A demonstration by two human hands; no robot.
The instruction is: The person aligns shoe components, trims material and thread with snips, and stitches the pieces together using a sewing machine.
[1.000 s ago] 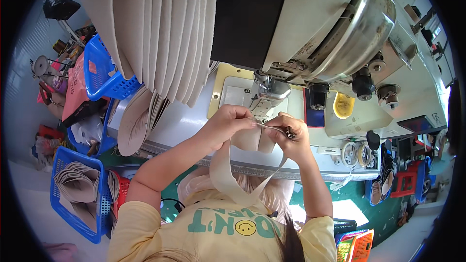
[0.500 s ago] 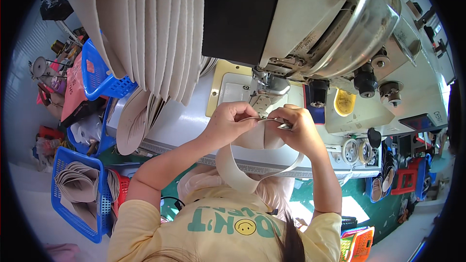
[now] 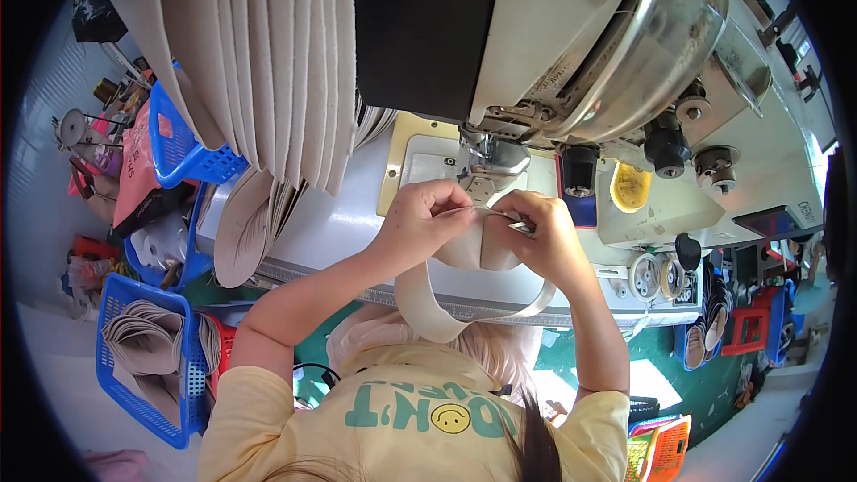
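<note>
In front of the sewing machine's needle area [image 3: 491, 161], both my hands pinch the top edge of a beige material piece [image 3: 461, 248]. A seam line runs down its middle, and a beige strip [image 3: 427, 308] loops below it over my lap. My left hand [image 3: 427, 221] is closed on the edge, thumb against bent fingers. My right hand [image 3: 543, 236] grips the same edge a little to the right. Something small and shiny shows by its fingers, too little of it to name. The fingertips are close together, just short of the machine's foot.
Large beige sheets [image 3: 277, 62] hang in a thick stack at upper left, with cut pieces [image 3: 245, 228] below. The machine head [image 3: 616, 54] fills the upper right. A blue basket [image 3: 192, 366] of folded pieces stands at left. A yellow dish [image 3: 630, 187] sits right of the needle.
My fingers still pinch the beige piece at nearly the same spot. The piece's edge has tilted slightly, and its hanging loop has risen a little. The view has shifted slightly.
</note>
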